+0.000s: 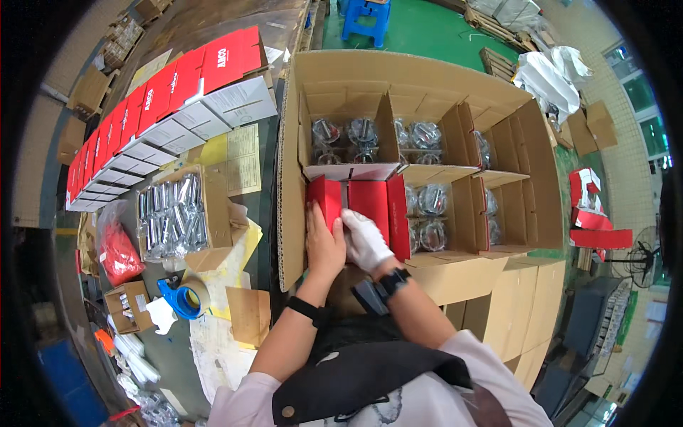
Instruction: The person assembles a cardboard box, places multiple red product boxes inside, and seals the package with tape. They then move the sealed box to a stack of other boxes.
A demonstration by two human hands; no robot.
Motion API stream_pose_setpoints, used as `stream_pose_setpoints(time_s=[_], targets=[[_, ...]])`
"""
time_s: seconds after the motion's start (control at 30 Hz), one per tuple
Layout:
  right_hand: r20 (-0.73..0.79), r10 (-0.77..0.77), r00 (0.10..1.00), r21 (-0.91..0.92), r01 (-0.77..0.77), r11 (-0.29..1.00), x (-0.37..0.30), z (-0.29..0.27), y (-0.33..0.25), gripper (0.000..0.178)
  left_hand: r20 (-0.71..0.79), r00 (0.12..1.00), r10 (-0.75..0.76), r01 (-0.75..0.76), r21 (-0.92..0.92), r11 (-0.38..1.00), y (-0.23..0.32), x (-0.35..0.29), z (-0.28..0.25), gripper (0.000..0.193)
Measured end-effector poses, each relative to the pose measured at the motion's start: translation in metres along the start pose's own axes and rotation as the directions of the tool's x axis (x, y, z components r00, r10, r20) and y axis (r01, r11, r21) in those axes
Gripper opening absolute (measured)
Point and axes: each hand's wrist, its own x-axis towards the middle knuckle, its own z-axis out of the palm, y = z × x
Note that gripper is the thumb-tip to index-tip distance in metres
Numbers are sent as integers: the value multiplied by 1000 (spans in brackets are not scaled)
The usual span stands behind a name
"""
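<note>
A red-and-white box (pixel 368 199) with raised red flaps stands in the near-left compartment of a large cardboard carton (pixel 420 71). My bare left hand (pixel 326 245) holds its left red flap (pixel 325 196), with straight fingers along one side and the thumb on the other. Close beside it, my right hand (pixel 366 239) in a white glove is closed at the box's opening, its fingertips near my left thumb. What those fingers hold is hidden. Round pieces in clear plastic (pixel 432 199) sit in several other compartments, parted by cardboard dividers (pixel 445 171).
Red-and-white boxes (pixel 206 107) stand in a row on the left table. Nearer are a tray of wrapped metal tubes (pixel 144 235), a red plastic bag (pixel 119 249) and a blue tape dispenser (pixel 186 299). Brown cartons (pixel 526 306) stand at right, a fan (pixel 637 257) beyond.
</note>
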Motion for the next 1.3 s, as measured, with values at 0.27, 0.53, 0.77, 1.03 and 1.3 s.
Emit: stream_pose_setpoints(time_s=[0.27, 0.53, 0.77, 1.03, 1.3], targets=[[354, -457, 816, -861, 475, 182, -210, -45, -150, 50, 53, 998, 44, -67, 617, 784, -1, -3, 43, 67], [61, -34, 998, -983, 54, -173, -117, -81, -169, 37, 44, 995, 92, -88, -99, 991, 59, -15, -2, 34], [-106, -176, 979, -970, -63, 234, -46, -124, -147, 31, -13, 898, 441, -387, 456, 802, 129, -80, 123, 27], [419, -574, 704, -860, 105, -499, -49, -106, -182, 65, 263, 959, 109, -265, 682, 682, 95, -36, 171, 41], [381, -532, 757, -916, 228, -331, -83, -98, -153, 55, 251, 947, 200, -315, 601, 735, 62, -32, 171, 49]])
